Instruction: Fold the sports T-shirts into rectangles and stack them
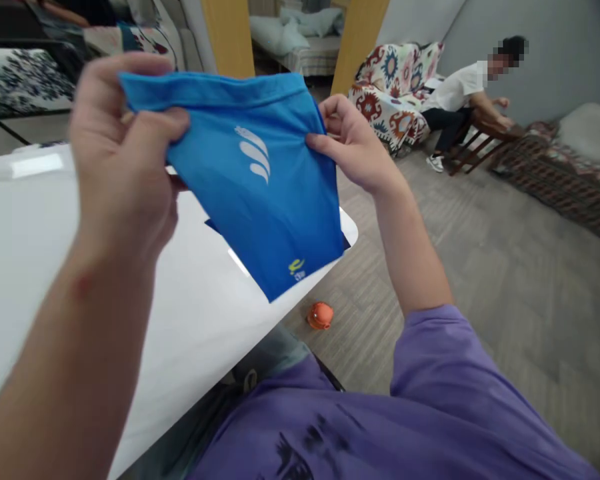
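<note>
Both hands hold up a blue cloth point(260, 213) above the table's edge. It has a folded hem along its top, a white leaf-like print in the middle and a small yellow and white mark near its lower point. My left hand point(125, 140) pinches the upper left corner between thumb and fingers. On the other side, my right hand point(347, 140) is closed on the right edge, a little below the hem. Dark blue material point(347, 243) shows partly behind the cloth at the table corner; what it is stays hidden.
A white table point(190, 333) reaches under my left arm. On the wooden-look floor lies an orange round object point(321, 315). Farther right, a person in a white shirt point(457, 88) bends over a wooden chair point(485, 137), between a patterned sofa point(375, 93) and a covered couch point(555, 173).
</note>
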The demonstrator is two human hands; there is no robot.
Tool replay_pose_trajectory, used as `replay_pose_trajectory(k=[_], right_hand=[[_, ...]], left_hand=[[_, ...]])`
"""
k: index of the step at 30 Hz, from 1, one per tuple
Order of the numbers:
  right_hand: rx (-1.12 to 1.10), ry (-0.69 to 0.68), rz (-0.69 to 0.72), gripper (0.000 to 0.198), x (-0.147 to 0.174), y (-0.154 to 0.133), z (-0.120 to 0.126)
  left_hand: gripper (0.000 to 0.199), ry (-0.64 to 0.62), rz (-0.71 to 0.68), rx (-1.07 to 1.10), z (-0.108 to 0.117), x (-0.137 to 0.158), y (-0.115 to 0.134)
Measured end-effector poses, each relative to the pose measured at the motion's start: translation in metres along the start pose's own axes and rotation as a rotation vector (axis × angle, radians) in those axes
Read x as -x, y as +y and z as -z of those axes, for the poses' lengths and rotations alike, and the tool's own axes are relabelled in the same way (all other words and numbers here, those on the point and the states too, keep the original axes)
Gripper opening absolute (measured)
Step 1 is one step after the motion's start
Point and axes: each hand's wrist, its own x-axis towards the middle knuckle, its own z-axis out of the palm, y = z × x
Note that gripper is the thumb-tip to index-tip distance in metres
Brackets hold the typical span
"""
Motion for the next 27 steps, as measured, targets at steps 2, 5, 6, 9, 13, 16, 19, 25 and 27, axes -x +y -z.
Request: replay_pose_trajectory(k=[2,5,6,9,13,16,19,25,27], right_hand=[[0.078,0.013,-0.065,0.063,0.005,0.038,0.020],[0.228,-0.015,-0.169,0.071,0.004,0.109,0.035],[0.288,-0.021,-0.197,0.075,0.003,0.132,0.036],[0.492,-0.041,-0.226,0.088,0.006,0.186,0.026],[0.668,-0.156,-0.216,0.092,0.027,0.216,-0.002],[0.689,-0.264,-0.273,0.092,0.045,0.226,-0.025],[0.709,-0.310,-0.327,0.092,0.056,0.232,-0.038],[0.865,-0.319,-0.252,0.088,0.059,0.197,-0.042],[0.907,-0.233,-0.085,0.090,0.056,0.186,-0.049]], left_hand=[[0.095,-0.222,0.085,0.101,-0.052,-0.003,-0.027],[0.099,-0.367,0.297,0.152,-0.118,0.000,-0.084],[0.098,-0.363,0.362,0.117,-0.133,0.004,-0.101],[0.090,-0.268,0.353,-0.142,-0.154,0.033,-0.123],[0.078,-0.462,0.013,-0.382,-0.155,0.108,-0.083],[0.090,-0.726,-0.153,-0.368,-0.168,0.168,-0.051],[0.101,-0.851,-0.179,-0.382,-0.185,0.204,-0.041],[0.108,-0.826,-0.038,-0.425,-0.118,0.192,-0.040],[0.103,-0.715,0.012,-0.512,-0.054,0.176,-0.048]])
